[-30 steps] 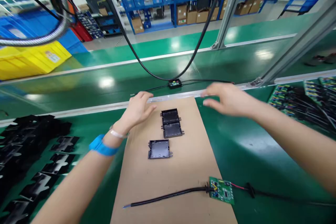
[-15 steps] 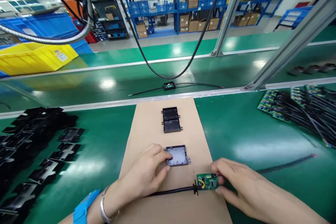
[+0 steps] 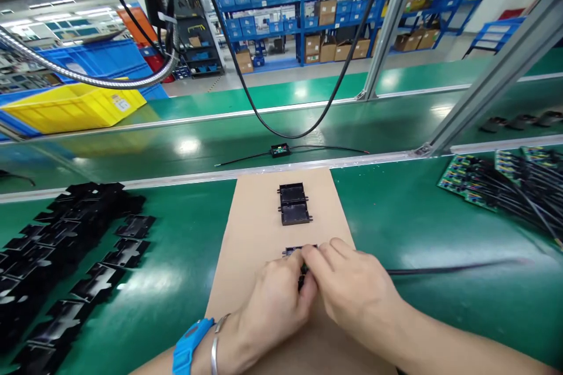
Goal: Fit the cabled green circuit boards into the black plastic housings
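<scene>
My left hand [image 3: 278,300] and my right hand [image 3: 349,287] meet over the cardboard sheet [image 3: 246,217], fingers closed together. Between them shows a sliver of the green circuit board [image 3: 304,268], mostly covered by the fingers. Just beyond the fingertips, the back rim of an open black plastic case [image 3: 294,249] pokes out; whether the board sits inside it I cannot tell. A black cable [image 3: 433,271] runs out to the right from under my right hand. Farther up the cardboard lie two joined black case trays [image 3: 294,204], open side up.
Piles of black plastic cases [image 3: 65,234] cover the table on the left. Circuit boards with black cables [image 3: 505,181] are heaped at the right. Behind the metal rail lies a cased board with leads [image 3: 280,150]. A black cable [image 3: 303,133] hangs in a loop above.
My right hand has brought the circuit board left to the open case. My left hand has moved right to meet it, and the board is now mostly hidden.
</scene>
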### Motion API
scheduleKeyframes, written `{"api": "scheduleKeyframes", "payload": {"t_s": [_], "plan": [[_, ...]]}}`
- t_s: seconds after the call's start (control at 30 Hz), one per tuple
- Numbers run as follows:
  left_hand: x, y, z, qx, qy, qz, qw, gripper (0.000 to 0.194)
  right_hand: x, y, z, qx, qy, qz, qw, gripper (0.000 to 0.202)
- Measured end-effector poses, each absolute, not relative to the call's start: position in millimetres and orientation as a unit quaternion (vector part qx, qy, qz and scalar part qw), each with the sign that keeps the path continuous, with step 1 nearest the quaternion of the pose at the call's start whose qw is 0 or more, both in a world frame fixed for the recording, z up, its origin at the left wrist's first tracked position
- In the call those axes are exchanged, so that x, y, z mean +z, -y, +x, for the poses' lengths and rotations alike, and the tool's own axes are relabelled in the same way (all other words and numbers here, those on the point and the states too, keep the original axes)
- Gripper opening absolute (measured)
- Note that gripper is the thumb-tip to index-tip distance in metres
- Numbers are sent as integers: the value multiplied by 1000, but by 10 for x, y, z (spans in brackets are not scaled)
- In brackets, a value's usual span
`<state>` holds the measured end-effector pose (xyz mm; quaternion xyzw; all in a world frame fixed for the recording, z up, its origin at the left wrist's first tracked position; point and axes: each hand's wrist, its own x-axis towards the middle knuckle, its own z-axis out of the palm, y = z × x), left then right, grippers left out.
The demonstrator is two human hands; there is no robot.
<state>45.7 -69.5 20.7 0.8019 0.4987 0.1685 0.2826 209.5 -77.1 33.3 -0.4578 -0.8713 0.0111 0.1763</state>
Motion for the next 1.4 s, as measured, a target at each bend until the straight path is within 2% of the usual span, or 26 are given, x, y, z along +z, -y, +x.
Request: {"api": "scheduleKeyframes", "payload": {"t_s": [0.1, 0.2, 0.3, 0.37, 0.4, 0.53, 0.77, 1.1, 1.23, 1.4], "plan": [[216, 636, 475, 182, -494, 762, 377, 8, 391, 772, 1930, -51, 892, -438, 100, 22], [216, 548, 384, 173, -486, 687, 511, 8, 436, 695, 2002, 24, 906, -413, 92, 25], [217, 470, 176, 119, -443, 575, 678, 24, 407, 590, 2197, 119, 904, -395, 111, 19], [221, 440, 21, 108, -426, 534, 722, 41, 350, 522, 2302, 151, 900, -393, 113, 17], [220, 431, -43, 114, -433, 548, 707, 40, 315, 491, 2333, 156, 899, -393, 111, 17], [201, 419, -152, 136, -474, 657, 570, 15, 189, 394, 2336, 158, 896, -402, 101, 17], [116, 417, -96, 139, -504, 744, 416, 15, 66, 310, 2238, 168, 910, -376, 49, 15], [-27, 442, -100, 149, -483, 794, 336, 15, 61, 261, 2159, 113, 930, -349, 24, 15], [-51, 474, -102, 134, -468, 826, 283, 18, 41, 264, 2139, 78, 928, -362, 47, 16], [-81, 518, -95, 65, -445, 872, 192, 18, -31, 242, 2145, 80, 929, -335, 134, 16]]}}
